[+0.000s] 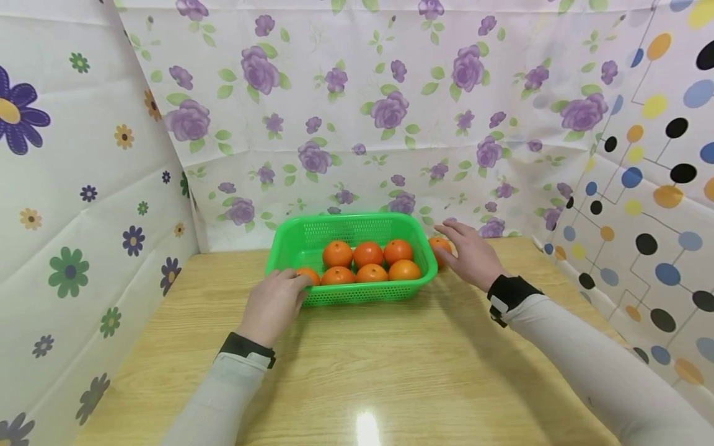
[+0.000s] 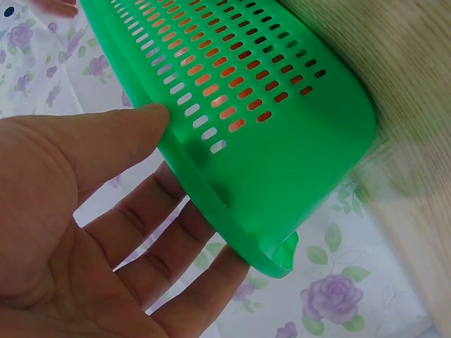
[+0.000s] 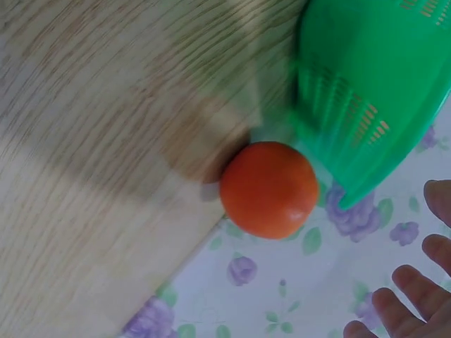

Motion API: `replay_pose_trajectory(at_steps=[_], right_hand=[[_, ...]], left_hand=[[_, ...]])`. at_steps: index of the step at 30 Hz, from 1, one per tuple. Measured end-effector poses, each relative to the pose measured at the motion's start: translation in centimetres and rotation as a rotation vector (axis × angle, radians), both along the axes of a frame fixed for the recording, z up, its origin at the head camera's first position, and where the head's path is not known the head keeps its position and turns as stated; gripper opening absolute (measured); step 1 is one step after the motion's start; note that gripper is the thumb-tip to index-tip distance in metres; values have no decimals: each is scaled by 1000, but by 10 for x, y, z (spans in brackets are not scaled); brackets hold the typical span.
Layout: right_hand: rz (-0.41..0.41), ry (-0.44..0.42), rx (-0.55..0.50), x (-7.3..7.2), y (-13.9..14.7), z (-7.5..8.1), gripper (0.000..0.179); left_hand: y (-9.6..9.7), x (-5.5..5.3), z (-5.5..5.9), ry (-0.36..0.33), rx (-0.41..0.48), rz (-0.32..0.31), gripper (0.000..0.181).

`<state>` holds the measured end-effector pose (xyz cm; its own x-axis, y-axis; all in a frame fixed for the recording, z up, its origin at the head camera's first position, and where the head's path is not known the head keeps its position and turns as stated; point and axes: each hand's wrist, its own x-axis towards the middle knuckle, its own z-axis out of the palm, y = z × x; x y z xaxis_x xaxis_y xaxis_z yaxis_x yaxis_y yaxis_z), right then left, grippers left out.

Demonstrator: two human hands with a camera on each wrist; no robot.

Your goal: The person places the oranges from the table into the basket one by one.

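Note:
A green plastic basket (image 1: 362,292) with slotted walls stands on the table, holding several mandarins (image 1: 338,254) in two rows at its middle and right. My left hand (image 1: 273,303) grips the rim at the near left corner; in the left wrist view the thumb (image 2: 134,137) lies on the outer side and the fingers reach behind the rim. One mandarin (image 3: 268,190) sits on the table just outside the basket's right end. Over that fruit hovers my right hand (image 1: 471,255), fingers spread and relaxed; the right wrist view shows a gap between fingertips and fruit.
The wooden table (image 1: 368,359) ends at a flowered cloth (image 1: 334,124) hanging close behind the basket. Other patterned cloths hang at the left (image 1: 83,204) and right (image 1: 641,186).

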<state>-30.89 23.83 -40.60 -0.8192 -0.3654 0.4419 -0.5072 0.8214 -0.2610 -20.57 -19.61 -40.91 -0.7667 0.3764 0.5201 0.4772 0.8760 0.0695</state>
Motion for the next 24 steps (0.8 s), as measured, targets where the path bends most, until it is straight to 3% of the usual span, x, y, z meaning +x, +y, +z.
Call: replay_pose_trajectory(at_steps=[14, 24], right_hand=[[-54, -36, 32, -21, 11, -16, 60], [-46, -122, 27, -35, 19, -33, 68]], left_hand=[[1, 0, 1, -8, -8, 6, 24], [1, 0, 0, 1, -11, 5, 24]])
